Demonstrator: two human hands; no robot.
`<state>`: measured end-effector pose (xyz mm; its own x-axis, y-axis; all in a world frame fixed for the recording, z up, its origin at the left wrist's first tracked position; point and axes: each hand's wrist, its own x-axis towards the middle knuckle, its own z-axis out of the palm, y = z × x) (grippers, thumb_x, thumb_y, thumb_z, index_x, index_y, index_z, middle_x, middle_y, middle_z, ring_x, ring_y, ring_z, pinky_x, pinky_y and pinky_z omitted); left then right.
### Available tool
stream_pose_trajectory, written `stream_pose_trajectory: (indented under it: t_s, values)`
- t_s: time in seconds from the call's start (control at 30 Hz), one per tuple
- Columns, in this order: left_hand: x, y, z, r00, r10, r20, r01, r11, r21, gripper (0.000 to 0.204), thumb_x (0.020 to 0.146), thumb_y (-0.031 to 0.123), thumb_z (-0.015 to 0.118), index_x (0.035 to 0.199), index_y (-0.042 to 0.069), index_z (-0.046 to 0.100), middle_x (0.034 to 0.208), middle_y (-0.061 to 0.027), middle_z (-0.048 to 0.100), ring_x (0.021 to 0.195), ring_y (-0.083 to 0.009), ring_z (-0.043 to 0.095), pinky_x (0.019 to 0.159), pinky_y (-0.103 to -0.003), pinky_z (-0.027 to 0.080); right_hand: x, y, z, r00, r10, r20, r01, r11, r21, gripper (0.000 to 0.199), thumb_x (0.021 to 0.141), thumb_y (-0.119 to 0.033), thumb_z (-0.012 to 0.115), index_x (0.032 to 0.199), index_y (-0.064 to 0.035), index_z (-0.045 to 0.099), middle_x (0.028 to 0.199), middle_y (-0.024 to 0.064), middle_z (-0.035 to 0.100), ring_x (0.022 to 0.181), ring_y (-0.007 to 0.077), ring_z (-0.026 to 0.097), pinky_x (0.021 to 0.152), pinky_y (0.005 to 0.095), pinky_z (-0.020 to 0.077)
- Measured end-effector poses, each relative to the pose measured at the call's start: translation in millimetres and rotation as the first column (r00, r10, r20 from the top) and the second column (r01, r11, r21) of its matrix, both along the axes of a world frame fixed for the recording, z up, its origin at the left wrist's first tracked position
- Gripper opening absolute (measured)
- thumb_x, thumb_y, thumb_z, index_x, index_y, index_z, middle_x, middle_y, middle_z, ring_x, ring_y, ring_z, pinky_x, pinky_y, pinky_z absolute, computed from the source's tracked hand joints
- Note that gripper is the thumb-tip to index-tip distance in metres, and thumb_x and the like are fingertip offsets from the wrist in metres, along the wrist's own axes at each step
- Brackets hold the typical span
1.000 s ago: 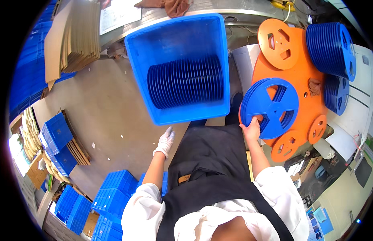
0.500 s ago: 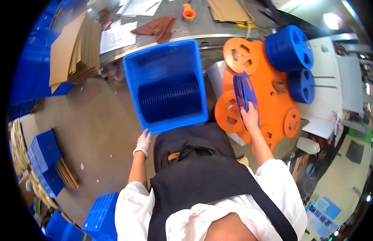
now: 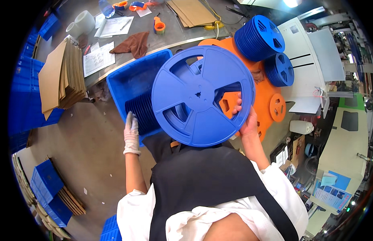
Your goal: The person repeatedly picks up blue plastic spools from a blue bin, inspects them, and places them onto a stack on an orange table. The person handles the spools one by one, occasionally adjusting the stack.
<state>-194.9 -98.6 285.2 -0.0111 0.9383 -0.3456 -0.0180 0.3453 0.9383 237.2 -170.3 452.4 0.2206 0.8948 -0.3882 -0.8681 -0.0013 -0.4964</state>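
Note:
My right hand (image 3: 246, 122) grips a large round blue plastic reel (image 3: 218, 128) by its right side, fingers hooked through a cut-out. Its broad face is turned up toward me, in front of my apron, and more blue layers show through its openings. My left hand (image 3: 131, 134), in a whitish glove, reaches over the near left rim of a blue bin (image 3: 114, 82) with its fingers stretched out. The fingertips lie beside a row of blue reels (image 3: 140, 108) standing on edge inside. The held reel hides the bin's right part.
An orange stand (image 3: 270, 86) on the right carries stacks of blue reels (image 3: 260, 38) and orange discs (image 3: 277, 107). Behind the bin, a worktable (image 3: 170, 38) holds a brown cloth (image 3: 132, 45), papers and an orange tape dispenser (image 3: 158, 26). Cardboard sheets (image 3: 60, 76) stand at left.
My right hand has brought the blue reel left from the orange stand, turning its face toward me. My left hand has moved from the bin's near corner up to the reels inside.

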Motion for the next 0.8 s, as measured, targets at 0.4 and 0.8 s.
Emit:
stream_pose_trajectory:
  t_s: [0.4,0.8]
  values:
    - [117.7,32.5,157.8,0.841,0.171,-0.514,0.195,0.79,0.582,0.025,0.091,0.006,0.06,0.115,-0.001,0.063,0.093,-0.0146,0.064,0.084,-0.0291,0.061,0.078,-0.037,0.049,-11.1,8.5,21.0,0.994,0.0,-0.105,0.004,0.999,0.035,0.045,0.097,-0.03,0.057,0.131,-0.0032,0.051,0.104,0.0059,0.066,0.084,0.0185,0.065,0.081,0.0358,0.0552]
    - [211.4,26.2,168.8,0.873,-0.116,0.474,0.243,0.945,-0.218,0.108,0.078,0.023,0.078,0.155,0.009,0.004,0.137,-0.0187,0.047,0.122,-0.0284,0.049,0.104,-0.04,0.038,-68.5,10.5,74.6,0.864,0.32,0.389,-0.359,0.933,0.03,0.064,0.093,-0.038,0.061,0.138,0.0028,0.04,0.13,0.0219,0.057,0.108,0.0289,0.064,0.092,0.04,0.0527]
